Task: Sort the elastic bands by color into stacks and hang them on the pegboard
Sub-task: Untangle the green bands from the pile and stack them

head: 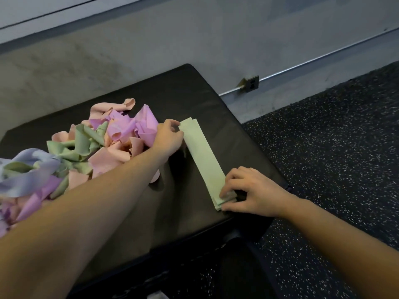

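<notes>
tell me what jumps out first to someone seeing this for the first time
A tangled heap of pastel bands, pink, purple, green and lilac, covers the left of the black padded bench. Beside it to the right lies a flat stack of green bands, with the left hand pinching its far end and the right hand on its near end.

Looks like a gym: speckled rubber floor (323,147), black padded bench (183,93) w/ resistance bands (86,143), concrete wall (151,39).
</notes>
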